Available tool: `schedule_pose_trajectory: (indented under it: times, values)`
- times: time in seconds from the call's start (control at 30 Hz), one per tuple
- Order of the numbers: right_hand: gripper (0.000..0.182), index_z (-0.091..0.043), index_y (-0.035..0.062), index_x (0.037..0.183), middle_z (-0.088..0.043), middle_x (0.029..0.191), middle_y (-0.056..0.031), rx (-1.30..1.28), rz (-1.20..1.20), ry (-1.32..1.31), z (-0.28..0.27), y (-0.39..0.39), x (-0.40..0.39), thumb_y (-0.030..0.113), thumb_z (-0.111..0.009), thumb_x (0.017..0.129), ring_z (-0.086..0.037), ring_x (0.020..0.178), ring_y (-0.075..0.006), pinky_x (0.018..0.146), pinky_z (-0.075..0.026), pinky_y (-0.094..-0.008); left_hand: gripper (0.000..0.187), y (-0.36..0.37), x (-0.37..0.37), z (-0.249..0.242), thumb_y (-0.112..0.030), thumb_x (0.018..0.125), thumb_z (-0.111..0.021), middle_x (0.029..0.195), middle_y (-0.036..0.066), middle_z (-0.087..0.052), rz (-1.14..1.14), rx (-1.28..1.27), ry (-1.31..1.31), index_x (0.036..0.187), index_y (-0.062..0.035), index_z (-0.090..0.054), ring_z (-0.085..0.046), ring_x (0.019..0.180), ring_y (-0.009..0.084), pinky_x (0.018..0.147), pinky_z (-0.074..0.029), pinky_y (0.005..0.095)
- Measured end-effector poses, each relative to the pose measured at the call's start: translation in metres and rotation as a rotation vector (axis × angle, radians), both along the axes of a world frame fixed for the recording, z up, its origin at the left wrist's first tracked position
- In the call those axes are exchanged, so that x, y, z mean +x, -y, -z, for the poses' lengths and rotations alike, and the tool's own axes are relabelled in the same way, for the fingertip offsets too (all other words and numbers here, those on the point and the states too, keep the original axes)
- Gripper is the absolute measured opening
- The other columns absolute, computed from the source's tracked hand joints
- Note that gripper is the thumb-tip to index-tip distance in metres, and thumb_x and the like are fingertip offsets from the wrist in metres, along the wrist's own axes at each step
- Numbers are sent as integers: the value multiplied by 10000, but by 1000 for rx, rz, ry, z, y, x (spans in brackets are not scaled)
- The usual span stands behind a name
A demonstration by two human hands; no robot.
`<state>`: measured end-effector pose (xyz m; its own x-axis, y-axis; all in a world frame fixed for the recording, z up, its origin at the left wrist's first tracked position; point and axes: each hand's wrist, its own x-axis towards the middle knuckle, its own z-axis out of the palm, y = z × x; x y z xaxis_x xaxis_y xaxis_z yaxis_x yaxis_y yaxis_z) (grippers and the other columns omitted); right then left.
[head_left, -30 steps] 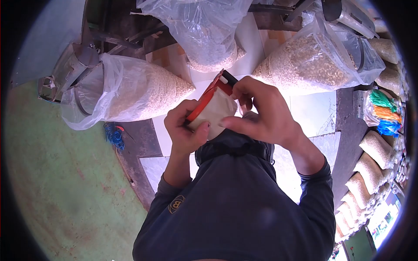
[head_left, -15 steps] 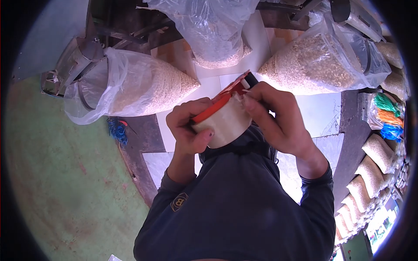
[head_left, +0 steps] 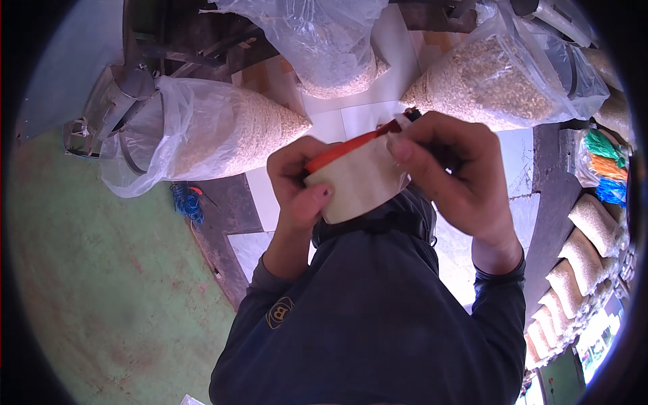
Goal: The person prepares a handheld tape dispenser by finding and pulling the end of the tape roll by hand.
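Near the centre of the frame, both hands hold a roll of pale tape in an orange dispenser [head_left: 354, 177]. The left hand [head_left: 297, 192] is clenched around the left side of the roll, thumb pressed on its lower face. The right hand [head_left: 459, 179] closes over the right end, its fingertips [head_left: 399, 147] pinching at the top edge by the dispenser's red and black mouth. The roll sits tilted, held up in the air in front of the person's dark sleeves, not resting on anything.

The step in hand looks like finding or freeing the tape's loose end at the cutter. The next move probably calls for a firm pinch on that end by the right fingers while the left keeps the roll from turning.

Beyond, clear plastic bags of grain [head_left: 229, 135] lie across the upper frame. Small filled packets [head_left: 580, 250] line the right edge, with coloured bands [head_left: 604, 169] above them.
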<state>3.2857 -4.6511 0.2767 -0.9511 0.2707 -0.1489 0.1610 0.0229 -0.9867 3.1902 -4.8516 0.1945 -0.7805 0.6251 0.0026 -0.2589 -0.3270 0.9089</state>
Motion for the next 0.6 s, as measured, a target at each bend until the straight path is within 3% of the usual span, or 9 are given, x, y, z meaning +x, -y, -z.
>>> schedule_pose_trajectory:
  times: [0.17, 0.23, 0.3, 0.47, 0.6]
  values:
    - [157, -655, -54, 893, -610, 670, -5, -69, 68, -7, 3, -10, -3, 91, -671, 951, -497, 618, -7, 527, -381, -207, 392, -23, -4, -22, -234, 700, -665, 816, 115, -688, 5, -68, 175, 933, 79, -628, -639, 675, 126, 622, -512, 239]
    - [124, -663, -57, 934, -635, 695, -35, 10, 39, -63, 2, -17, -3, 64, -654, 962, -498, 511, -19, 436, -346, -184, 366, -29, -5, -25, -215, 718, -658, 818, 121, -691, 36, -30, 265, 935, 78, -627, -645, 676, 129, 616, -514, 244]
    - [126, -660, -52, 972, -661, 713, -55, 19, 44, -50, -1, -23, -2, 70, -679, 945, -541, 523, -27, 434, -372, -178, 358, -31, -8, -27, -207, 725, -657, 825, 124, -693, 60, -11, 280, 938, 79, -627, -649, 683, 130, 624, -517, 245]
    - [290, -596, -55, 1169, -673, 829, -60, 52, -24, -70, 2, -43, 5, 40, -700, 915, -622, 661, -45, 517, -420, -168, 343, -33, -8, -42, -195, 733, -658, 843, 115, -699, 144, -32, 263, 945, 74, -637, -652, 715, 116, 657, -516, 242]
    - [333, -582, -58, 1189, -635, 845, -36, -87, -56, -35, -1, -47, 9, 40, -712, 899, -603, 716, -48, 577, -432, -183, 289, -34, -5, -47, -149, 740, -665, 832, 79, -693, 188, -82, 157, 942, 58, -655, -629, 730, 85, 679, -495, 225]
